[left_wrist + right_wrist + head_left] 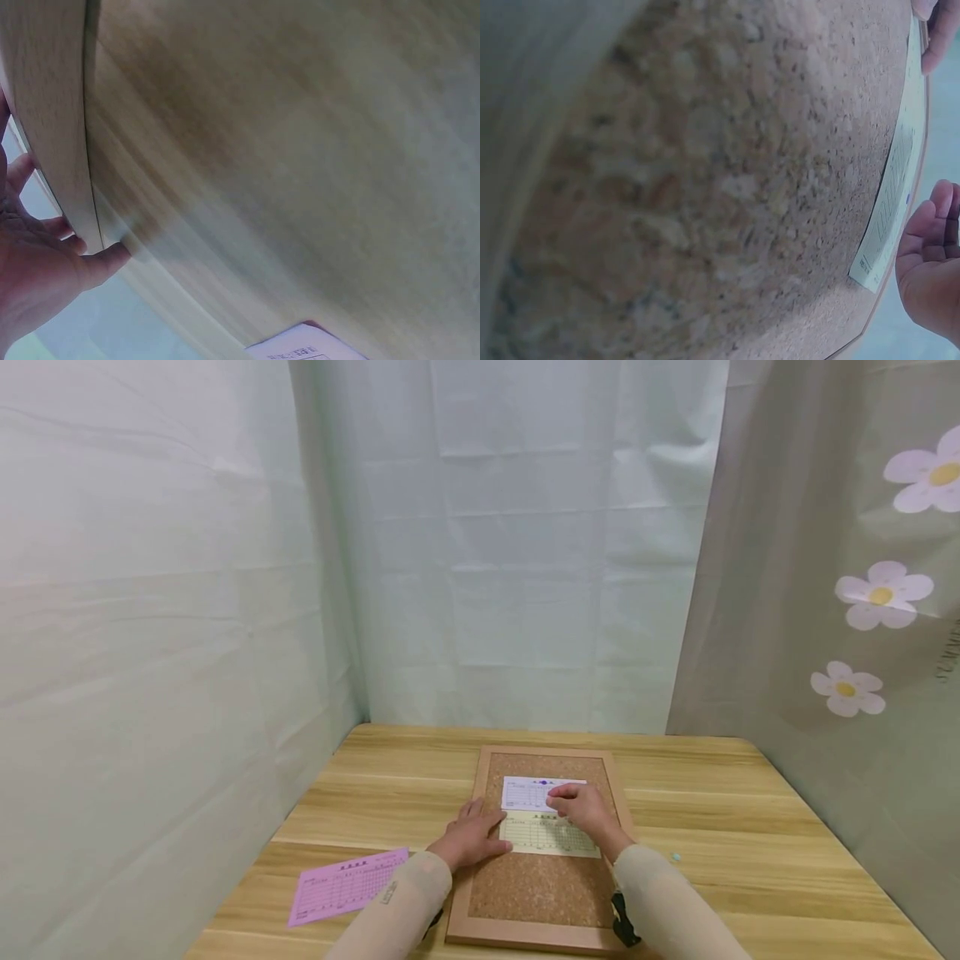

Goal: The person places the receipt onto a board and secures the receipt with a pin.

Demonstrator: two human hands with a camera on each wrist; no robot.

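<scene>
A cork board (pixel 543 889) with a wooden frame lies flat on the table. On it lies a white printed slip (pixel 517 795) with a purple pushpin (pixel 543 782) near its top edge. Just below is a pale yellow slip (pixel 551 837). My left hand (pixel 471 837) rests on the board's left side, fingers spread, with fingertips at the yellow slip's left edge. Over the right part of both slips is my right hand (pixel 587 810), thumb and forefinger brought together near the white slip. Whether something small sits between those fingertips is hidden.
A pink printed slip (pixel 345 889) lies on the wooden table (pixel 405 777) left of the board, partly under the left sleeve. A tiny pale blue-green object (pixel 677 857) sits right of the board. Curtains (pixel 525 568) surround the table on several sides.
</scene>
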